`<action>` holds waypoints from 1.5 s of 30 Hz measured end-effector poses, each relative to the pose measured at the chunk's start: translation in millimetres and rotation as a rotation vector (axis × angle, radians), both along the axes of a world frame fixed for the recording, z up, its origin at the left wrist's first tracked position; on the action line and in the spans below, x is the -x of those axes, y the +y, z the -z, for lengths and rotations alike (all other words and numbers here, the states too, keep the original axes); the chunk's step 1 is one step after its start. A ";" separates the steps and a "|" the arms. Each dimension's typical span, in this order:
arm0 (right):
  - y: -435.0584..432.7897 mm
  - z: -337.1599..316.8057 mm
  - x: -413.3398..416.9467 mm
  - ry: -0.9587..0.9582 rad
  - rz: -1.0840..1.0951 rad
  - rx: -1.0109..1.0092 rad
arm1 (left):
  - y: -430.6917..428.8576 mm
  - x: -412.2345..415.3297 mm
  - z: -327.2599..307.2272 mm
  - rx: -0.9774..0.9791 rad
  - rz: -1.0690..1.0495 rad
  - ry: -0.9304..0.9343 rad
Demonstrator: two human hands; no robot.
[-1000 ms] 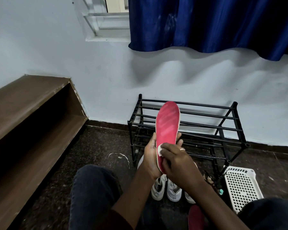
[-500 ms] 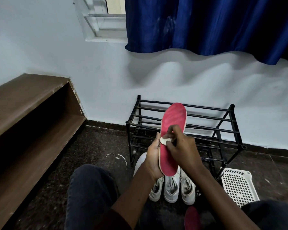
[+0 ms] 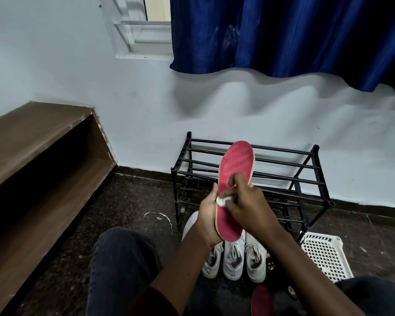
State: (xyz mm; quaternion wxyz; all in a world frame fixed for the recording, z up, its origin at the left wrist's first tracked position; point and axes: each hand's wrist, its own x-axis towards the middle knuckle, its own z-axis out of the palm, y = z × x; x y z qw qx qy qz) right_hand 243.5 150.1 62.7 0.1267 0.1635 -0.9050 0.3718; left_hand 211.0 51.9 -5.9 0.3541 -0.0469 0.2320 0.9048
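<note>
A red shoe insole (image 3: 236,165) stands upright in front of me, toe end up. My left hand (image 3: 206,215) grips its lower left edge from behind. My right hand (image 3: 244,201) holds a small white wad (image 3: 221,201) pressed against the insole's red face near the middle. A second red insole (image 3: 261,298) lies low between my knees, partly hidden by my right arm.
Three white sneakers (image 3: 233,258) sit on the dark floor below my hands. Behind them stands a black metal shoe rack (image 3: 306,176) against the wall. A white perforated basket (image 3: 326,254) lies at the right, a brown wooden shelf (image 3: 39,160) at the left.
My right hand with the white wad slid up the insole from the heel end to its middle. The insole tilted slightly right and the view dropped, showing all three sneakers.
</note>
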 end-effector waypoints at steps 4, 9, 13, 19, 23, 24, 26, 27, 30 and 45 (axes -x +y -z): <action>-0.7 -5.8 12.5 0.034 0.082 0.031 | 2.2 -0.1 -4.3 -0.053 -0.011 0.025; -4.6 -1.5 -15.9 -0.107 -0.068 0.071 | -5.4 13.2 1.4 0.027 -0.018 0.015; 1.7 -4.6 -25.7 -0.232 -0.135 0.100 | -6.7 18.7 8.3 0.051 -0.006 0.008; 3.5 -7.1 -1.5 -0.044 0.018 0.034 | 0.8 4.0 -11.5 0.002 -0.032 0.035; -0.6 -5.7 -4.4 -0.057 0.007 0.089 | -1.3 7.5 -15.4 0.009 -0.008 0.038; -0.9 -5.2 -8.7 -0.093 -0.029 0.095 | -3.5 9.7 -16.7 0.004 -0.010 0.024; 0.4 -4.4 -18.1 -0.161 -0.117 0.082 | -8.6 15.2 -14.5 0.008 -0.014 0.009; 2.1 -4.4 -21.5 -0.182 -0.152 0.070 | -10.2 16.1 -14.0 0.013 -0.012 0.020; 7.9 -7.4 -17.7 -0.173 -0.142 0.028 | -6.9 15.3 -16.6 0.022 -0.012 0.017; 12.6 5.5 -33.8 -0.063 -0.177 0.007 | -10.4 20.1 -17.2 -0.018 -0.002 0.035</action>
